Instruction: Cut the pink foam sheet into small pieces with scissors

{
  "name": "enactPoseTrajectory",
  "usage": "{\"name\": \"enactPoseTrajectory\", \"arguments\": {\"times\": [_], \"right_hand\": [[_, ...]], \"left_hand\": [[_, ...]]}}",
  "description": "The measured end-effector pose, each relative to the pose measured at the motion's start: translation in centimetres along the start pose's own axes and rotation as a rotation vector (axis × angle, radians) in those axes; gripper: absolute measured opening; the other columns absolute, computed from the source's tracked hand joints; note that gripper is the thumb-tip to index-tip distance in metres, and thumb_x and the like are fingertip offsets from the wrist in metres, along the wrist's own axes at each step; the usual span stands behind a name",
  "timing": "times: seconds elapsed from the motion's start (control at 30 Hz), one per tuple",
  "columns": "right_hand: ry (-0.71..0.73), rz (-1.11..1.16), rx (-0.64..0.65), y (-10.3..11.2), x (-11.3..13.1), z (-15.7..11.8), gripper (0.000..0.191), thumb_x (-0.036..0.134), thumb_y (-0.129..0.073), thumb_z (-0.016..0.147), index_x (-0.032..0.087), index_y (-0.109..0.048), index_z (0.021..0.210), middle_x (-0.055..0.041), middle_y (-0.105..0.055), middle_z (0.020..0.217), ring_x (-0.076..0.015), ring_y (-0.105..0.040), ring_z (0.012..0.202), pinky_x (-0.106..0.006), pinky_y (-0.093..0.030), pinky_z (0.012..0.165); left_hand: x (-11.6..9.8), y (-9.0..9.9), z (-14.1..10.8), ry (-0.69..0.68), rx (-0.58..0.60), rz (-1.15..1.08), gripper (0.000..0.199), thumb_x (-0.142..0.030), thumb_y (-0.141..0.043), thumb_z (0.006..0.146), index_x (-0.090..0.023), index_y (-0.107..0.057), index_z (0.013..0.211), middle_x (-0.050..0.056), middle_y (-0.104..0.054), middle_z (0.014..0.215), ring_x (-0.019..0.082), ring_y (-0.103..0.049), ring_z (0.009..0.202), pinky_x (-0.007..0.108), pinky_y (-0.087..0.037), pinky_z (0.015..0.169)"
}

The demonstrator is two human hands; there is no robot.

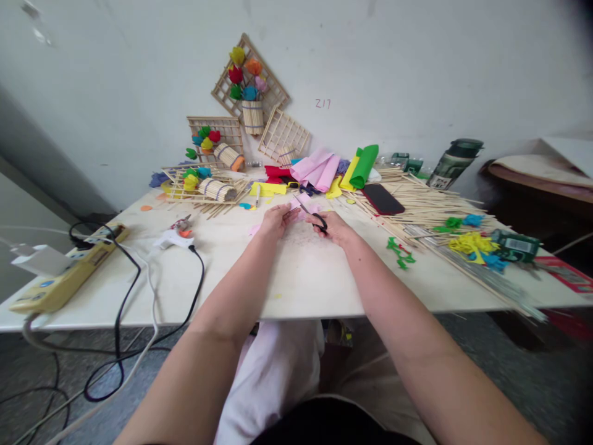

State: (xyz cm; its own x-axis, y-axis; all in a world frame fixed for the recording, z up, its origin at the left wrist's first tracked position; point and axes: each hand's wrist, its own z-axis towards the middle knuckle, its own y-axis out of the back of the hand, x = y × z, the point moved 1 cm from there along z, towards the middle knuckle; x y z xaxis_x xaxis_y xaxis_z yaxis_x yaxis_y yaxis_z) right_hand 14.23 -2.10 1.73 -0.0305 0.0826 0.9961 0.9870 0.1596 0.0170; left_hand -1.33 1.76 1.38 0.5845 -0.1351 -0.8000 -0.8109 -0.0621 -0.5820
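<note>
Black-handled scissors (319, 222) are gripped in my right hand (334, 227) over the middle of the table, with their blades pointing away and to the left. Close by on the left, my left hand (277, 220) has its fingers pinched together at a piece of pink paper (303, 201). The scissor blades lie over this paper, near my left fingertips. Small pink scraps rest on the tabletop beside my left hand. How much of the paper is inside the fingers is hidden.
A white glue gun (173, 238) and a yellow power strip (69, 272) with cables stand left. Rolled pink paper (317, 168) and green paper (364, 167) lie behind. A phone (382, 199) rests on wooden sticks (430, 204) at right. Stick lattices with paper flowers (250, 93) lean on the wall.
</note>
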Motion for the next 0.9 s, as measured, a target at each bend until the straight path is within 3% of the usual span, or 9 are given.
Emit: {"name": "enactPoseTrajectory", "arguments": {"times": [0.23,0.43,0.63,0.9], "right_hand": [[0.026,-0.027,-0.026,-0.12,0.30,-0.21,0.015,0.023,-0.066,0.081,0.011,-0.062,0.073,0.0057,-0.045,0.045,-0.0034,-0.035,0.036,-0.014,-0.025,0.032],[0.048,-0.031,-0.060,-0.01,0.34,-0.15,0.017,0.024,-0.066,0.081,0.011,-0.061,0.071,0.0048,-0.046,0.044,-0.0040,-0.036,0.036,-0.015,-0.027,0.032],[0.041,-0.026,-0.053,0.03,0.34,-0.23,0.021,0.029,-0.070,0.078,0.011,-0.062,0.073,0.0050,-0.047,0.045,-0.0037,-0.037,0.036,-0.015,-0.028,0.032],[-0.002,0.030,-0.054,0.12,0.54,-0.59,0.018,0.027,-0.069,0.080,0.010,-0.064,0.078,0.0047,-0.048,0.044,-0.0041,-0.039,0.036,-0.014,-0.029,0.033]], "left_hand": [[-0.16,-0.08,-0.23,0.027,-0.003,0.016,0.007,-0.004,-0.056,0.082,-0.008,-0.059,0.077,0.009,-0.067,0.071,0.015,-0.069,0.067,0.024,-0.057,0.068],[-0.45,-0.18,-0.30,0.111,-0.011,0.068,0.006,-0.007,-0.058,0.082,-0.007,-0.060,0.076,0.009,-0.065,0.063,0.011,-0.063,0.052,0.020,-0.054,0.058],[-0.55,-0.31,-0.59,0.075,-0.038,0.079,0.010,-0.004,-0.052,0.084,-0.008,-0.058,0.078,0.006,-0.063,0.059,0.010,-0.061,0.051,0.021,-0.054,0.062],[-0.45,-0.25,-0.64,0.061,0.019,0.150,0.018,-0.002,-0.053,0.083,-0.010,-0.056,0.068,0.005,-0.061,0.058,0.009,-0.059,0.050,0.019,-0.051,0.060]]}}
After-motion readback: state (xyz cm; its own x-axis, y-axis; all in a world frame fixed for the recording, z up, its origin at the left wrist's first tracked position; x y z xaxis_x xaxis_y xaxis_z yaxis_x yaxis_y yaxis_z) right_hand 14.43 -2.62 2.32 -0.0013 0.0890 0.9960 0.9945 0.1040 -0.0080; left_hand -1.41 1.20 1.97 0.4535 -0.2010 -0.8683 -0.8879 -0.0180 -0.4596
